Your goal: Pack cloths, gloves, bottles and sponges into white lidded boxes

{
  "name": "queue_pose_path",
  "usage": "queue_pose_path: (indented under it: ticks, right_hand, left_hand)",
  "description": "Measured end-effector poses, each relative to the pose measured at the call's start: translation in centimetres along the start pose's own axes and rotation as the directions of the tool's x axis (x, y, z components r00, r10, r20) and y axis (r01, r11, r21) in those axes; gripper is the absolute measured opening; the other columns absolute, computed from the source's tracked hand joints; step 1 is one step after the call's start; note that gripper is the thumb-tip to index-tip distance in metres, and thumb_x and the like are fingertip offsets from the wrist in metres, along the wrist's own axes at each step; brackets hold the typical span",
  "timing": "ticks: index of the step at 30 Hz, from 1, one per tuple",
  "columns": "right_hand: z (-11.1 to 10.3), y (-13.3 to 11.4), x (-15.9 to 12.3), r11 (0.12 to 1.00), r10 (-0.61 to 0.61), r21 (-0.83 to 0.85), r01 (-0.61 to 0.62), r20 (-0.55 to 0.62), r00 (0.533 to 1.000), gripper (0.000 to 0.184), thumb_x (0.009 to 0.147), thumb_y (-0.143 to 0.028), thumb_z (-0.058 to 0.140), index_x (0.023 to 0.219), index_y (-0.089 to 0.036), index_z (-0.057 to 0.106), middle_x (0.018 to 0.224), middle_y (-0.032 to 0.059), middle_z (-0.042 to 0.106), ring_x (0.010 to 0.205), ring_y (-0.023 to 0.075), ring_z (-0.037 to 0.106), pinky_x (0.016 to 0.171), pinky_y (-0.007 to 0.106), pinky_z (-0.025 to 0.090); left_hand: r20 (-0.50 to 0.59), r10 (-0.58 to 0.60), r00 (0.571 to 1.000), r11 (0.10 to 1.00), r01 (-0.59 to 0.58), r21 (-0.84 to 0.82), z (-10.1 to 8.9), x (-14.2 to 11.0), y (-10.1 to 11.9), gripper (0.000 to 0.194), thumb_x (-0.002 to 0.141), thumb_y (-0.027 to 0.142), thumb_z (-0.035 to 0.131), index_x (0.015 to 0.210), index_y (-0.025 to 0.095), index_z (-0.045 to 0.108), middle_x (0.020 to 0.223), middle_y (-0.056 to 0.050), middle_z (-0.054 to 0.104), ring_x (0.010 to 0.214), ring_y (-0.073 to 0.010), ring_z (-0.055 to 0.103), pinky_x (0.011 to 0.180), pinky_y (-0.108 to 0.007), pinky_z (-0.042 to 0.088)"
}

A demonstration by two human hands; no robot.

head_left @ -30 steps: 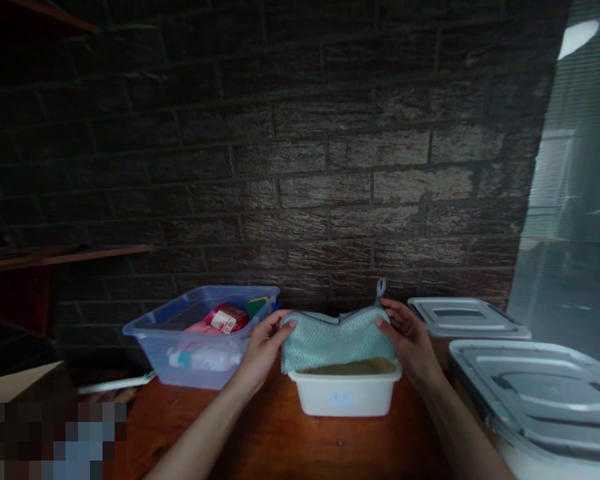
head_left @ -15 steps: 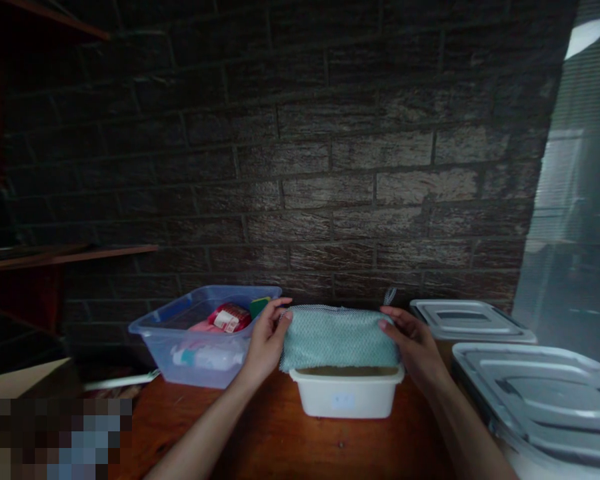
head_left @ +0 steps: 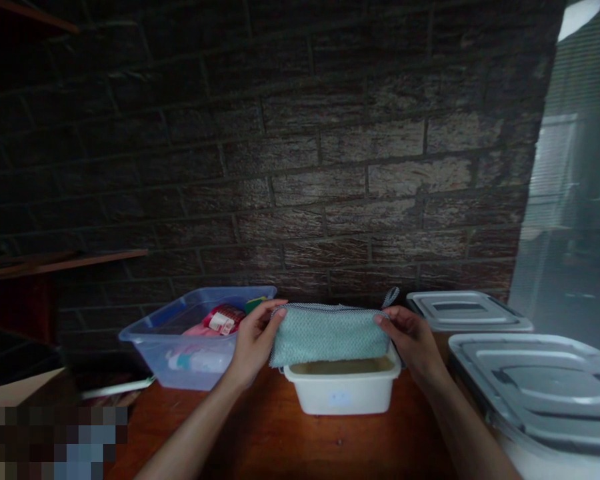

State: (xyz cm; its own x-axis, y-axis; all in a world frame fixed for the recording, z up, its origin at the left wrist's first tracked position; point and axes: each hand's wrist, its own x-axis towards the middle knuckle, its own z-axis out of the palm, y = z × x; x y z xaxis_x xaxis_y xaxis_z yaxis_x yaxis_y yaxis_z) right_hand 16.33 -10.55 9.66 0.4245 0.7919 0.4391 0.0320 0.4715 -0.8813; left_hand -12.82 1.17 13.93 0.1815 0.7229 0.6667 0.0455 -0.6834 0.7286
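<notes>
1. Left hand, lower centre, pinches the cloth's left top corner.
2. Right hand, lower right of centre, pinches its right top corner.
3. Cloth, lower centre, hangs above the white tub.

Pale aqua-green on the textured rectangular cloth between left hand and right hand, fine dark-and-white checks along its trim and loop! Just below the hands, plain off-white on the oblong plastic tub, a pale blue patch up front. Left of the left hand, translucent violet-blue on the plastic bin; right of the right hand, grey on the ribbed plastic lid!
</notes>
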Motion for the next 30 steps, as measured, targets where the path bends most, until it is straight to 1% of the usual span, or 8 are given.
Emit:
queue_pose_path:
  ticks: [4, 9, 15, 18, 20, 24, 27, 30]
  right_hand:
    - [0.0, -0.1, -0.2, 0.999, -0.049, -0.008, 0.048, -0.047, 0.998, 0.032, 0.083, -0.048, 0.077, 0.084, -0.017, 0.070, 0.075, 0.0019, 0.067, 0.067, 0.0158, 0.057, 0.063, 0.028, 0.043]
    - [0.2, 0.5, 0.2, 0.994, -0.095, -0.059, 0.089, -0.119, 0.988, 0.038, 0.083, -0.051, 0.075, 0.083, -0.014, 0.067, 0.073, 0.0029, 0.066, 0.066, 0.0150, 0.056, 0.061, 0.027, 0.043]
    - [-0.1, 0.9, 1.5, 0.974, -0.146, -0.202, 0.103, -0.209, 0.967, 0.065, 0.079, -0.052, 0.077, 0.125, -0.010, 0.059, 0.073, 0.0016, 0.068, 0.064, 0.0163, 0.060, 0.061, 0.028, 0.046]
    - [-0.6, 0.7, 2.0, 0.948, -0.140, -0.310, 0.078, -0.182, 0.973, 0.069, 0.077, -0.050, 0.078, 0.129, -0.008, 0.060, 0.076, 0.0043, 0.071, 0.066, 0.0183, 0.063, 0.063, 0.029, 0.049]
    - [-0.8, 0.4, 2.1, 0.922, -0.127, -0.382, 0.058, -0.159, 0.979, 0.061, 0.078, -0.049, 0.077, 0.122, -0.008, 0.065, 0.078, 0.0057, 0.073, 0.067, 0.0193, 0.065, 0.063, 0.029, 0.049]
    - [-0.8, -0.7, 2.3, 0.838, -0.115, -0.545, 0.042, -0.102, 0.988, 0.043, 0.087, -0.053, 0.064, 0.094, -0.011, 0.070, 0.078, 0.0069, 0.073, 0.070, 0.0202, 0.066, 0.060, 0.026, 0.046]
    - [-0.3, -2.1, 2.7, 0.729, -0.108, -0.683, 0.036, -0.062, 0.992, 0.045, 0.098, -0.052, 0.048, 0.095, -0.012, 0.069, 0.084, 0.0086, 0.074, 0.077, 0.0219, 0.068, 0.062, 0.026, 0.045]
    - [1.0, -2.9, 3.5, 0.579, -0.047, -0.815, 0.021, -0.008, 0.999, 0.033, 0.100, -0.038, 0.050, 0.096, -0.012, 0.069, 0.093, 0.0135, 0.075, 0.088, 0.0254, 0.070, 0.071, 0.029, 0.047]
  left_hand:
    - [-0.019, -0.020, 1.000, 1.000, 0.020, 0.008, 0.0, 0.1, -0.4, 0.021, 0.086, 0.038, 0.073, 0.099, 0.022, 0.075, 0.086, -0.002, 0.069, 0.075, -0.0160, 0.056, 0.067, -0.024, 0.039]
    - [0.042, -0.030, 0.999, 1.000, 0.029, 0.005, 0.3, 0.2, -0.8, 0.025, 0.089, 0.041, 0.069, 0.099, 0.018, 0.071, 0.085, -0.001, 0.066, 0.078, -0.0149, 0.056, 0.069, -0.023, 0.040]
    - [0.126, -0.072, 0.989, 0.997, 0.069, 0.031, 0.3, 1.3, -0.4, 0.030, 0.090, 0.046, 0.066, 0.094, 0.016, 0.068, 0.082, -0.001, 0.066, 0.073, -0.0142, 0.057, 0.065, -0.022, 0.041]
    - [0.145, -0.074, 0.987, 0.994, 0.062, 0.085, 0.0, 2.2, -0.2, 0.031, 0.087, 0.045, 0.068, 0.091, 0.015, 0.069, 0.084, -0.002, 0.067, 0.077, -0.0156, 0.059, 0.070, -0.024, 0.043]
    - [0.160, -0.067, 0.985, 0.991, 0.046, 0.126, -0.1, 2.7, 0.1, 0.029, 0.088, 0.044, 0.067, 0.090, 0.015, 0.068, 0.085, -0.003, 0.068, 0.081, -0.0165, 0.060, 0.072, -0.024, 0.044]
    - [0.191, -0.060, 0.980, 0.982, 0.024, 0.186, -0.2, 3.3, 0.8, 0.028, 0.091, 0.045, 0.060, 0.090, 0.017, 0.063, 0.083, -0.001, 0.064, 0.078, -0.0161, 0.059, 0.068, -0.023, 0.043]
    - [0.231, -0.082, 0.970, 0.974, 0.029, 0.226, -0.1, 3.5, 0.9, 0.029, 0.094, 0.046, 0.052, 0.093, 0.018, 0.060, 0.080, 0.000, 0.063, 0.074, -0.0151, 0.059, 0.064, -0.023, 0.042]
    - [0.330, -0.145, 0.933, 0.952, 0.041, 0.303, 0.8, 3.6, 0.2, 0.029, 0.094, 0.043, 0.051, 0.092, 0.017, 0.063, 0.077, -0.001, 0.065, 0.070, -0.0152, 0.061, 0.062, -0.023, 0.044]
